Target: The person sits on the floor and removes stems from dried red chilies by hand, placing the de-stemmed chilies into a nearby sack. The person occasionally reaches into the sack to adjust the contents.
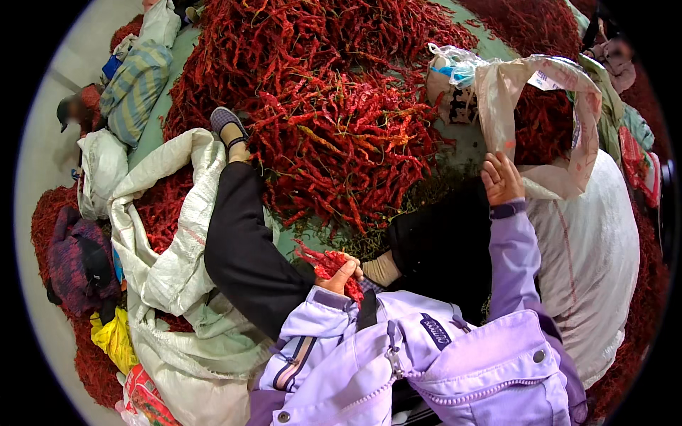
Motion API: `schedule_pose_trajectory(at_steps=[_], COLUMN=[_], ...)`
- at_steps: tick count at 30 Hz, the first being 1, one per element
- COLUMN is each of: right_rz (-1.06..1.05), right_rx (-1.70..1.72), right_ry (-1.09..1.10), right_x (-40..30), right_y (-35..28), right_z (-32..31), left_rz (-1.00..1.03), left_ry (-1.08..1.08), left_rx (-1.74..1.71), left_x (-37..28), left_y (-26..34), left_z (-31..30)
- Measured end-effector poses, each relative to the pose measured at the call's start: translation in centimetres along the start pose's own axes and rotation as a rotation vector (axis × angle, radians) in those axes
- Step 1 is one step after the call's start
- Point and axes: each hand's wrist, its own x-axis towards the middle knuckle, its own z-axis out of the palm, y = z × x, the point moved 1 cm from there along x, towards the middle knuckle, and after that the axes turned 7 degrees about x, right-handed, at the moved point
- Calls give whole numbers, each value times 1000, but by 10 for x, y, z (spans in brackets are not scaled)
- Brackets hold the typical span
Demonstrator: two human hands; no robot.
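My left hand (341,276) grips a small bunch of red chillies (327,261) above my lap, their tips pointing up and to the left. My right hand (502,178) is raised at the near left rim of a white woven sack (583,266), with its fingers loosely curled and no chilli visible in them. Whether the fingers touch the sack's folded rim cannot be made out. Red chillies lie inside that sack's mouth. In front of me, between my spread legs, is a large heap of red chillies with stems (341,144).
To my left stands another woven sack (154,277) with chillies inside. Loose green stems (362,242) lie at the heap's near edge. Beyond it sits a bag with clear plastic on top (453,80). Another person (85,261), a striped sack (136,90) and a yellow plastic bag (114,338) are at left.
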Motion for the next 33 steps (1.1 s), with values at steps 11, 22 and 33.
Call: schedule_pose_trajectory(at_steps=[11, 22, 33], right_rz=[164, 620, 744], right_rx=[-1666, -741, -201], right_ry=[-846, -506, -509], right_x=[-29, -34, -94], right_y=[243, 197, 147], right_z=[36, 12, -3], left_rz=[-45, 58, 45], left_ry=[-14, 82, -56], left_rx=[-59, -60, 163], left_x=[4, 12, 11], left_y=[-6, 9, 3], left_z=[-6, -6, 18])
